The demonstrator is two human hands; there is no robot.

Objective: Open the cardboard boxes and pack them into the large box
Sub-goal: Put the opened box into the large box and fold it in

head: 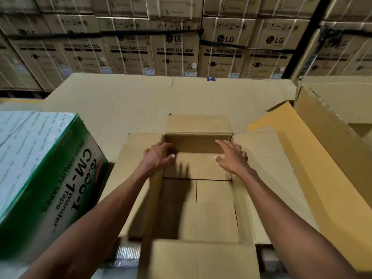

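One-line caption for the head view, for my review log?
Both hands reach into an open cardboard box, a green tape carton at its left.

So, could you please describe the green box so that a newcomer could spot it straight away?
Start at the wall of washing-machine cartons at the back and come down to the cardboard-covered work surface. Left of the open brown box under both hands stands the green box. It alone is glossy green and white, printed "CM-1 Wonder Tape"; everything around it is plain brown.
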